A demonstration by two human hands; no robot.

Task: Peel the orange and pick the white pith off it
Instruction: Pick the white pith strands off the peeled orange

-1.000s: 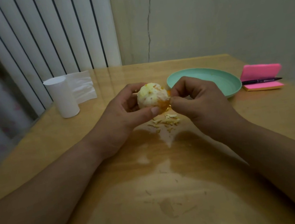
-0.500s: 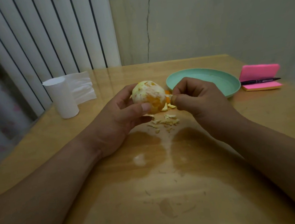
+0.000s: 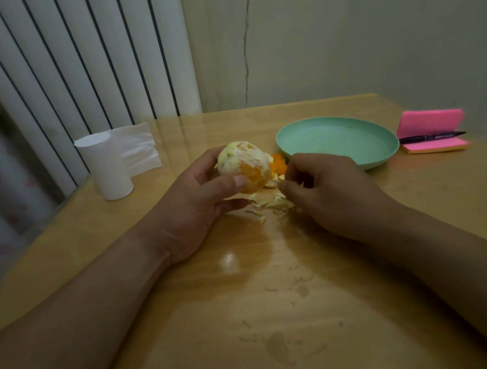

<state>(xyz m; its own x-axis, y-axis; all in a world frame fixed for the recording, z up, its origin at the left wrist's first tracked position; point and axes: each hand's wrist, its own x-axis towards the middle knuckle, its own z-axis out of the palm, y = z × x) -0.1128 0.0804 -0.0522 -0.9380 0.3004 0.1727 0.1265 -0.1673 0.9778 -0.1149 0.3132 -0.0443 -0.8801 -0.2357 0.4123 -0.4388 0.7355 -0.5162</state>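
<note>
Gripping the orange (image 3: 243,166) is the left hand (image 3: 196,211); right hand (image 3: 337,192) pinches a pith scrap (image 3: 279,184) (above the peelings (image 3: 273,204))

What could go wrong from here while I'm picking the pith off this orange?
1. The left hand grips the orange with its thumb on bare flesh; a harder squeeze could burst a segment.
2. Pith scraps pile on the table, not in the green plate; they may stick or scatter.
3. The right hand, pinching what looks like a pith bit, might brush the pile.
</note>
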